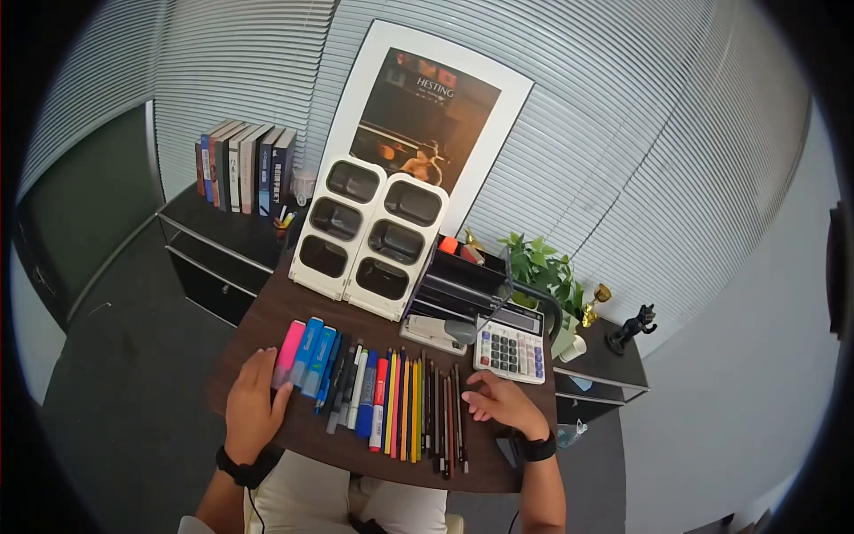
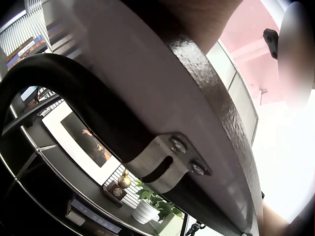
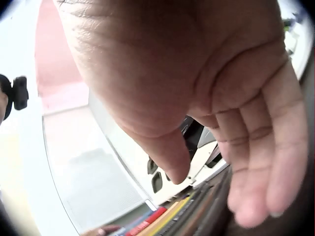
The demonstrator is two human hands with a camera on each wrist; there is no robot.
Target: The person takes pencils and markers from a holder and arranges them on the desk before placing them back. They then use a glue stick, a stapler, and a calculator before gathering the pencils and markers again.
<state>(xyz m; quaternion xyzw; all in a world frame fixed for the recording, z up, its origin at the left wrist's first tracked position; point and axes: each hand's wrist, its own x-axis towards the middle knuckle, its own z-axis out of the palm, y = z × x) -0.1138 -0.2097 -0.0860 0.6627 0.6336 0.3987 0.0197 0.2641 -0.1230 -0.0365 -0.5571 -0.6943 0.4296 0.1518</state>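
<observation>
Head view, HESTING poster, fingers beside pencils

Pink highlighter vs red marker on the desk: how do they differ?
The pink highlighter is bright pink, paler below; the red marker has a white section. The pink highlighter looks wider, the red marker slimmer. The pink highlighter lies at the row's left end, by the left hand; the red marker lies mid-row. Both lie on the brown desk.

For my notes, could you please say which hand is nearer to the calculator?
Right: the right hand is just in front of the calculator; the left hand is farther left, beside the pink highlighter.
</observation>
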